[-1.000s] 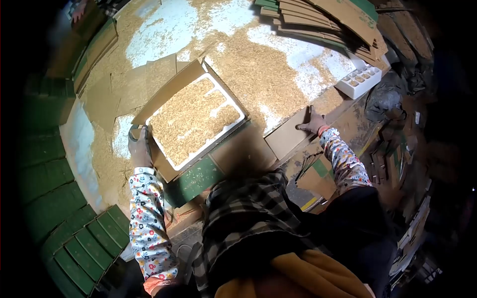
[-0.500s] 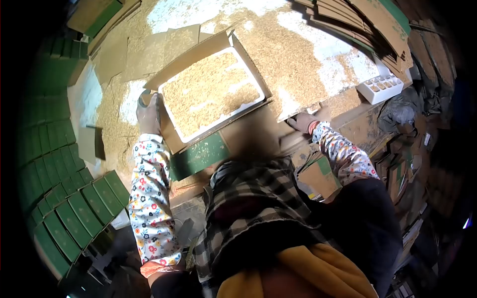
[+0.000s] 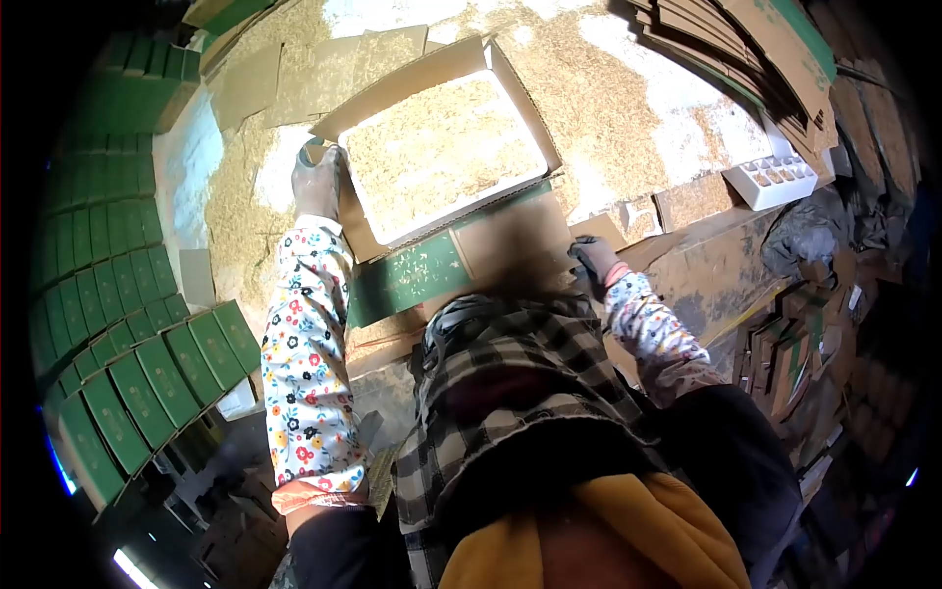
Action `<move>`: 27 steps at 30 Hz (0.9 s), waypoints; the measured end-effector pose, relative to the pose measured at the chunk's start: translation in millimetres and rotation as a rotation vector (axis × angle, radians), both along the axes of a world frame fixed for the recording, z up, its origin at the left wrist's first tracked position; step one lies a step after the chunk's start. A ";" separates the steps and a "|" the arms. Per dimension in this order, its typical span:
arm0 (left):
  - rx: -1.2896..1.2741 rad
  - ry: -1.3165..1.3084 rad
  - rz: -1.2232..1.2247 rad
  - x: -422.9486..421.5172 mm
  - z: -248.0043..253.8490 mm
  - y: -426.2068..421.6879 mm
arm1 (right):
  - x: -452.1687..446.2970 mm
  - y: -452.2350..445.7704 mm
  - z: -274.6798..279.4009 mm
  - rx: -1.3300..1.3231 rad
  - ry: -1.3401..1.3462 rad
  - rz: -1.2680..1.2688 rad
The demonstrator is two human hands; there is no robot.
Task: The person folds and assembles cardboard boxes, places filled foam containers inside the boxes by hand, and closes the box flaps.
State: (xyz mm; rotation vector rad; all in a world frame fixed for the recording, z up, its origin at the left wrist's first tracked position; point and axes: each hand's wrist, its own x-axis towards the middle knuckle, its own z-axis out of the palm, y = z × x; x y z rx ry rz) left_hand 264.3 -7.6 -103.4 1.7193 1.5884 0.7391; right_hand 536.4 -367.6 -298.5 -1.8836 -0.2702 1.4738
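A cardboard box [image 3: 412, 80] with raised flaps holds a white tray [image 3: 535, 169] filled with tan grain-like flakes. My left hand [image 3: 319, 183], gloved in grey, grips the left corner of the box, its fingers wrapped round the cardboard edge. My right hand [image 3: 595, 261], also gloved, is at the table's front edge, with its fingers curled at the right end of a cardboard flap [image 3: 515, 236]. The flap's green part [image 3: 412, 277] lies in front of the box.
A white compartment tray [image 3: 775, 181] sits at the right edge. Stacked cardboard sheets [image 3: 731, 44] lie at the back right. Rows of green boxes [image 3: 147, 393] stand at the left. Loose flakes [image 3: 589, 88] cover much of the table. A grey plastic bag [image 3: 807, 236] hangs at the right.
The view has shifted, so the box appears higher and farther right. My right hand has come down and closer to my body, and its spread fingers have curled. My left hand stays on the box corner.
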 end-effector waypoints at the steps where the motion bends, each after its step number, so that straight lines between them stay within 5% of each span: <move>1: 0.031 0.027 0.013 -1.6 -6.4 1.7 | 14.5 -11.2 0.1 0.141 -0.082 0.072; 4: -0.003 -0.035 -0.018 -1.3 -14.1 5.3 | 90.7 -44.8 57.1 -0.064 -0.372 0.212; 5: -0.016 -0.043 -0.006 -0.3 -15.6 4.6 | 97.6 -48.7 87.8 -0.016 -0.386 -0.290; 9: -0.029 -0.115 -0.007 2.8 -20.8 5.8 | 62.2 12.2 269.6 0.277 -1.026 -0.132; 11: 0.002 -0.084 -0.019 6.8 -26.0 8.8 | -7.1 82.7 307.7 0.459 -1.239 -0.002; 12: 0.009 -0.080 -0.007 6.6 -30.9 12.1 | -35.6 116.6 303.2 0.612 -1.227 0.095; 14: -0.106 -0.156 -0.159 0.7 -28.6 21.0 | -82.0 181.1 272.6 0.477 -1.259 0.629; 15: 0.052 -0.089 0.033 11.1 -19.1 8.5 | -108.1 205.0 261.4 0.534 -1.061 0.723; 18: 0.633 0.188 -0.415 16.4 59.3 -35.4 | -158.8 218.2 245.3 0.598 -0.903 1.021; 20: 0.065 0.668 -0.806 16.2 72.6 -38.9 | -141.8 219.7 253.6 0.711 -0.626 1.131; 22: 0.027 0.992 -0.930 24.0 78.6 -54.7 | -113.7 210.4 290.6 0.535 -0.564 1.270; 24: 0.190 1.190 -0.909 36.6 20.8 -67.3 | -84.6 205.2 243.4 0.563 -1.385 0.977; 27: -0.015 1.220 -0.784 68.2 3.4 -77.5 | -50.9 221.5 215.8 0.163 -1.033 1.242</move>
